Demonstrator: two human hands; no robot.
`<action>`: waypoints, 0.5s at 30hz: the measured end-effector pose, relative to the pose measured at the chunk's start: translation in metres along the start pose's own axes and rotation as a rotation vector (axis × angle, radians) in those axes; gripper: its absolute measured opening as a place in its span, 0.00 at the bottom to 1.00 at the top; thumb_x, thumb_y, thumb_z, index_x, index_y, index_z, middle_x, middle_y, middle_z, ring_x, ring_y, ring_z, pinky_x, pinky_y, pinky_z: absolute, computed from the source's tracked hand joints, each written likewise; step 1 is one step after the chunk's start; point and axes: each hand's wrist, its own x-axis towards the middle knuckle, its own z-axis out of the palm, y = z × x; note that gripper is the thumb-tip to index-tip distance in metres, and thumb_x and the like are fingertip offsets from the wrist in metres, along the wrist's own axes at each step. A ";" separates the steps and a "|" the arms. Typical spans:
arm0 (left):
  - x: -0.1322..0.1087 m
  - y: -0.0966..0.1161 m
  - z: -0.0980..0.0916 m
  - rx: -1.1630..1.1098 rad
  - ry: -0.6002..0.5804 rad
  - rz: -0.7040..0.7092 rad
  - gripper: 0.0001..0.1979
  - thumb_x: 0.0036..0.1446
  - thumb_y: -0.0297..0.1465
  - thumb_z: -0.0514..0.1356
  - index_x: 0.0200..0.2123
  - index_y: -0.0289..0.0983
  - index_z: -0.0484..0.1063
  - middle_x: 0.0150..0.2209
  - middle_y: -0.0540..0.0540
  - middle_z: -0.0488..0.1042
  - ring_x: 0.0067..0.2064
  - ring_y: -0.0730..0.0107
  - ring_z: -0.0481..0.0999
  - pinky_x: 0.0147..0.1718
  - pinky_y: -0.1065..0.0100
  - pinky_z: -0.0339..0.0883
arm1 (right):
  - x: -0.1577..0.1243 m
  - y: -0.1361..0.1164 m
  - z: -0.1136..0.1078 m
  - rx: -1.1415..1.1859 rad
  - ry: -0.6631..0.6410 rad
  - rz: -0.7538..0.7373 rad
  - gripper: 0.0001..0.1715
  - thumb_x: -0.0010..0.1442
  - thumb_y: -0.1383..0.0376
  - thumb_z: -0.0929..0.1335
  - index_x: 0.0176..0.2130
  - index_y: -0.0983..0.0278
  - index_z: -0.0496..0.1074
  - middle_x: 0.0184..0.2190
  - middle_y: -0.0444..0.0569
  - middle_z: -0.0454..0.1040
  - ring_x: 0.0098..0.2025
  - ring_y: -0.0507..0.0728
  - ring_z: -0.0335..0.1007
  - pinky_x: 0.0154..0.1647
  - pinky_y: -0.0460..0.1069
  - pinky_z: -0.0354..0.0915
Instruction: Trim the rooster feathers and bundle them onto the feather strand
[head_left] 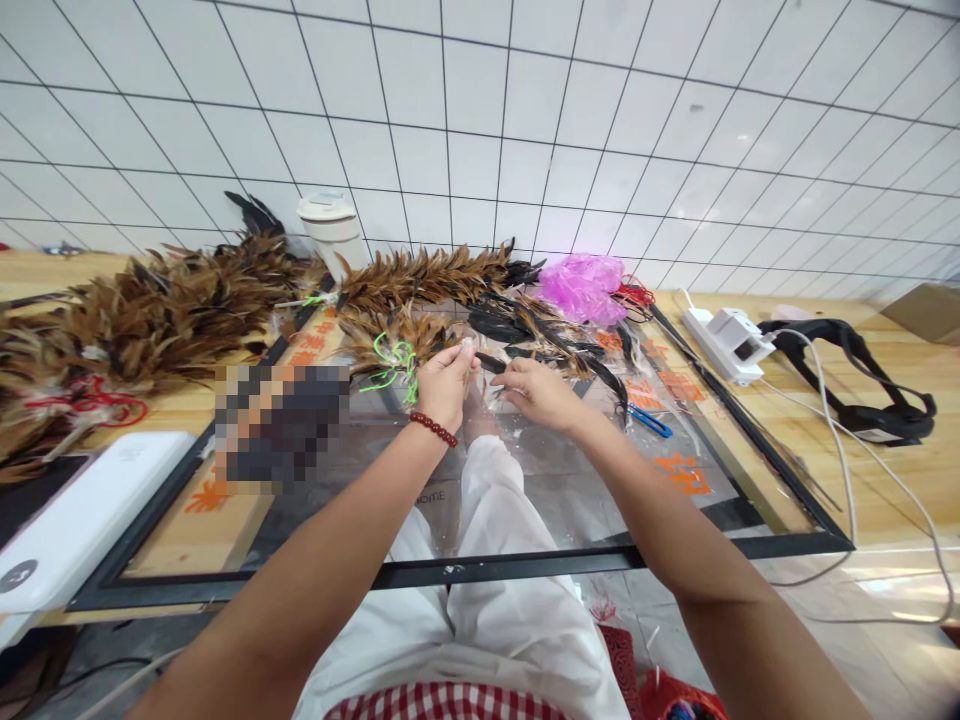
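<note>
My left hand (447,383), with a red bead bracelet on the wrist, is closed in a pinch on a small bunch of feathers held up over the glass-topped table (525,500). My right hand (536,392) is closed too, its fingers pinching a dark feather (491,362) that runs toward the left hand. Loose black feathers (525,330) lie just beyond both hands. Strings of brown feathers (427,275) stretch across the far side, and a green tie (394,362) lies left of my left hand.
A big heap of brown feathers (142,320) fills the left. A white cup (334,235), pink plastic bag (581,287), blue-handled scissors (649,420), white power strip (731,345) with cables, black strap (862,385) and white device (82,510) lie around.
</note>
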 end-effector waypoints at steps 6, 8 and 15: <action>-0.002 0.000 0.001 0.004 0.001 -0.031 0.14 0.39 0.33 0.71 0.28 0.32 0.75 0.19 0.52 0.71 0.21 0.83 0.68 0.24 0.77 0.62 | 0.005 -0.006 0.008 -0.065 0.083 0.207 0.08 0.58 0.68 0.64 0.32 0.64 0.73 0.35 0.52 0.71 0.40 0.57 0.65 0.43 0.51 0.59; -0.002 -0.001 0.001 0.008 -0.001 -0.042 0.14 0.39 0.33 0.71 0.28 0.31 0.74 0.19 0.52 0.70 0.21 0.82 0.68 0.24 0.76 0.61 | 0.007 -0.003 0.010 0.157 0.212 0.308 0.07 0.58 0.67 0.64 0.30 0.63 0.71 0.32 0.49 0.70 0.36 0.55 0.64 0.40 0.50 0.59; -0.011 -0.003 0.005 -0.014 -0.116 -0.135 0.14 0.37 0.31 0.72 0.27 0.32 0.74 0.21 0.51 0.73 0.23 0.79 0.70 0.27 0.74 0.64 | 0.015 -0.017 0.013 1.330 0.277 0.539 0.18 0.46 0.52 0.72 0.26 0.64 0.68 0.20 0.41 0.66 0.21 0.47 0.55 0.23 0.44 0.53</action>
